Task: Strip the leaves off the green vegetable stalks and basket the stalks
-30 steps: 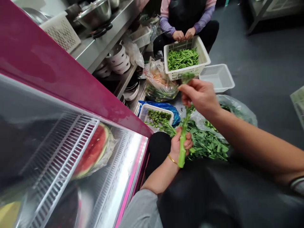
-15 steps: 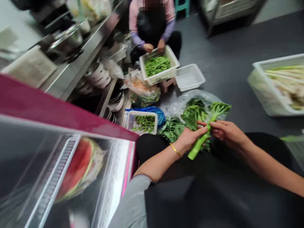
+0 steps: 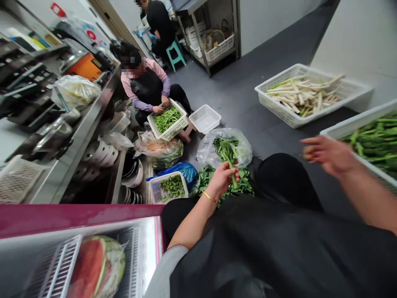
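Note:
My left hand (image 3: 221,179) is closed around a leafy green vegetable stalk (image 3: 229,155), its leafy end pointing away from me. Just beyond is a clear plastic bag (image 3: 206,152) with more greens in it. A heap of loose green leaves (image 3: 204,179) lies beneath my left hand, between my knees. My right hand (image 3: 330,155) hovers off to the right with its fingers stretched out, holding nothing. It is beside the rim of a white crate (image 3: 356,120) filled with green stalks (image 3: 375,138).
A white basket (image 3: 290,118) of pale stalks stands ahead right. Opposite, a person (image 3: 145,82) handles green pods in a basket (image 3: 167,134). A small basket (image 3: 151,192), a blue bag (image 3: 188,171) and a glass-topped case (image 3: 149,231) with watermelon (image 3: 89,265) are at left.
My right hand has let go of the trimmed stalk and moved right, to the crate. My left hand keeps a leafy stalk. The view has swung right and up, showing more baskets.

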`<state>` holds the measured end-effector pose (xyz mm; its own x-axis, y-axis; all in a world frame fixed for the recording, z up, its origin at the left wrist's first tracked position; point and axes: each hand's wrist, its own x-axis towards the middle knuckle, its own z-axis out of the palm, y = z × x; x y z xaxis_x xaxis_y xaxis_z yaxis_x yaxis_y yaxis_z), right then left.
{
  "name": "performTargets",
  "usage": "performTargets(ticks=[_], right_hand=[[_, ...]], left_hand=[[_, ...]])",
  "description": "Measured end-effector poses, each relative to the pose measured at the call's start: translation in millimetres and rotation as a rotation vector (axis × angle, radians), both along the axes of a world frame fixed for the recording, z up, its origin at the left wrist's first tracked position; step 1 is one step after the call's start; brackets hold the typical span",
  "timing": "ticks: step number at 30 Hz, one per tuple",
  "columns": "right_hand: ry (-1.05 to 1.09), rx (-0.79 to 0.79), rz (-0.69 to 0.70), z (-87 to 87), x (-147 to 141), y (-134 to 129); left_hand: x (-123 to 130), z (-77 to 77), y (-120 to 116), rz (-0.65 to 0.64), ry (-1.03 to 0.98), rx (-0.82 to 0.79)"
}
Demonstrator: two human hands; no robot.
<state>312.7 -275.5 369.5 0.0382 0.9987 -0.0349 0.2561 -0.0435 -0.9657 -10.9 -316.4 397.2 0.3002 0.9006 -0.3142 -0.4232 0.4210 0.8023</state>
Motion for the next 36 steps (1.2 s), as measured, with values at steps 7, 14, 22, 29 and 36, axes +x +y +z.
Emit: performTargets(ticks=[7, 14, 22, 29, 36], right_hand=[[-0.189, 0.346, 0.455, 20.6, -213.7, -6.8], [-0.179, 0.818, 1.041, 27.2, -225.2, -57.7], [0.112, -0.11, 0.689, 35.2, -259.1, 8.3], [-0.206, 0.339, 0.479, 13.5, -276.8, -41.0], [-0.407, 0.497, 0.512, 13.3, -258.5, -27.2]], left_hand=[[-26.9, -5.9, -25.0, 0.246, 0.134, 0.074], [-68.2, -23.1, -37.9, 0.463, 0.04, -0.03], [-72.7, -15.3, -54.0, 0.235, -0.075, 0.076], [-69.4, -23.6, -53.4, 0.495, -0.1, 0.017], [-62.2, -30.5, -51.3, 0.566, 0.141, 0.144]])
